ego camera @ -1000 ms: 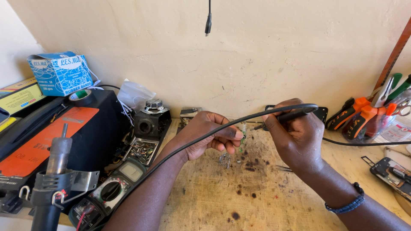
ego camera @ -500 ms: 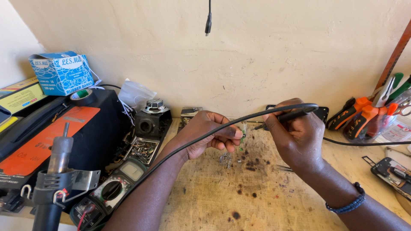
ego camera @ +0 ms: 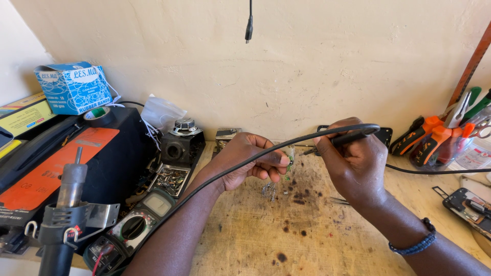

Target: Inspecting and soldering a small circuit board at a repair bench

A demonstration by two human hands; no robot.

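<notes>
The person's right hand (ego camera: pixel 355 166) grips a black soldering iron (ego camera: pixel 348 137) like a pen, fingers closed around its handle, with its cable (ego camera: pixel 240 166) arching across over the left forearm. The left hand (ego camera: pixel 245 161) pinches a small green circuit board (ego camera: pixel 290 153) between thumb and fingers, holding it upright just above the scorched wooden tabletop (ego camera: pixel 286 240), in the middle of the view. The iron's tip sits at or very near the board (contact itself is too small to make out), so the soldering looks to be under way rather than finished; nothing shows how many joints are done. On the left, a blue cardboard box (ego camera: pixel 74 88) with white oval labels rests on top of a black case (ego camera: pixel 66 153) bearing a long orange panel. Further left lies a yellow-edged flat package (ego camera: pixel 23 112). A grey multimeter (ego camera: pixel 135 227) lies below the case.
</notes>
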